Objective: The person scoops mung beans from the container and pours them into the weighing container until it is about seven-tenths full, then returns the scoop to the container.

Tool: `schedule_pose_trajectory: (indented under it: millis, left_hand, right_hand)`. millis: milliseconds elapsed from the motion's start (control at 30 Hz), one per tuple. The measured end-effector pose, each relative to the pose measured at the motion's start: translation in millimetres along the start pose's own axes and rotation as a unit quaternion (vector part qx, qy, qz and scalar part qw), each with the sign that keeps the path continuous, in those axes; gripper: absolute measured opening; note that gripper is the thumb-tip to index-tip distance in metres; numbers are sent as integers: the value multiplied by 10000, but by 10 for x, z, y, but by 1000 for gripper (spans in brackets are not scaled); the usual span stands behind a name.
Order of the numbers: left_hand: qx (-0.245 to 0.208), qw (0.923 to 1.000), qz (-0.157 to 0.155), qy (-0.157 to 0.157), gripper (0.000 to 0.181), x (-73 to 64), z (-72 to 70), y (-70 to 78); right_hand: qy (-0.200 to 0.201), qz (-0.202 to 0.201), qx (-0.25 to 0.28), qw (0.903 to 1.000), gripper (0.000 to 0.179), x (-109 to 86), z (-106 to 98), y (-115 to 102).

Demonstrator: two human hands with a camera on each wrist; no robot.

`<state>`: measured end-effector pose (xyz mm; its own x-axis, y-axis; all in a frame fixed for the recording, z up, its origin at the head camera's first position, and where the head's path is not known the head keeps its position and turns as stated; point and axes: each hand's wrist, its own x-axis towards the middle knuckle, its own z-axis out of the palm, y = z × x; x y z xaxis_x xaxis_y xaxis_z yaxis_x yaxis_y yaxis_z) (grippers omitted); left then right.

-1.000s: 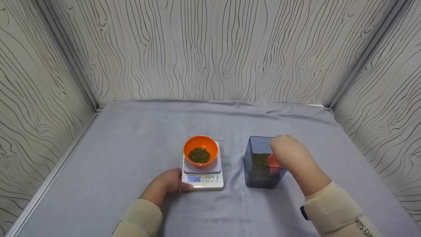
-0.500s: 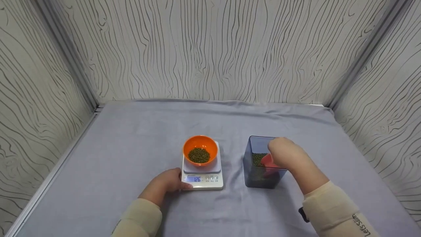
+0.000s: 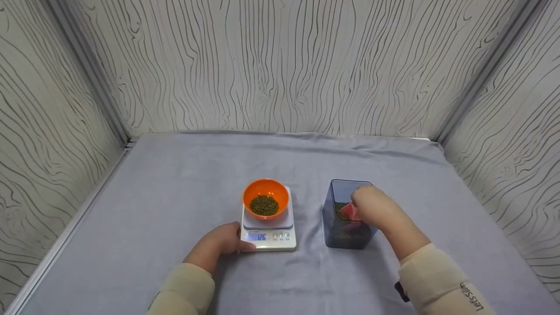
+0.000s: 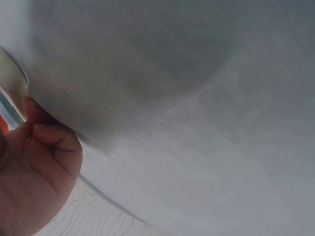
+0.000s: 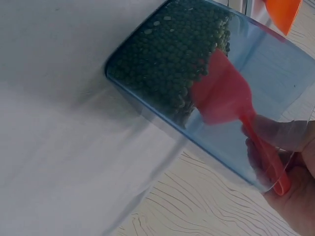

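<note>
One red scoop point(image 5: 224, 96), broad-headed and slim-handled, tilts against green beans point(image 5: 157, 59) inside a clear bluish box point(image 5: 278, 69), its handle gripped in your right hand point(image 3: 372, 205); your left hand point(image 3: 227, 239) pinches the near-left corner of a white scale point(image 3: 275, 246) bearing an orange bowl point(image 3: 265, 187).

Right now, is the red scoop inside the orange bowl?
No, the right hand holds the red scoop in the bluish container.

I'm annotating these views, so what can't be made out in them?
Scoop handle: head view, hidden by the right hand.
Button labels on the scale: head view, too small to read.
Orange bowl: right wrist view, mostly cut off by the top edge.
</note>
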<state>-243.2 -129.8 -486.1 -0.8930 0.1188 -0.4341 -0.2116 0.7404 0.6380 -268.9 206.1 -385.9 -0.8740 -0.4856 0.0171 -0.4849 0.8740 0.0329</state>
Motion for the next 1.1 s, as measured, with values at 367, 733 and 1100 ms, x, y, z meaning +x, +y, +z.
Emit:
schedule_pose_trajectory:
  millis: [367, 733, 1100]
  left_hand:
    - [52, 9999, 132, -14, 47, 10, -8, -2]
    - [75, 9999, 82, -3, 48, -2, -19, 0]
    - [226, 9997, 25, 30, 47, 16, -4, -12]
  right_hand:
    - [-110, 379, 927, 9949, 5, -32, -26, 83]
    - [207, 120, 1287, 9914, 8, -69, 46, 215]
    - [298, 176, 2160, 9758, 5, -221, -28, 416]
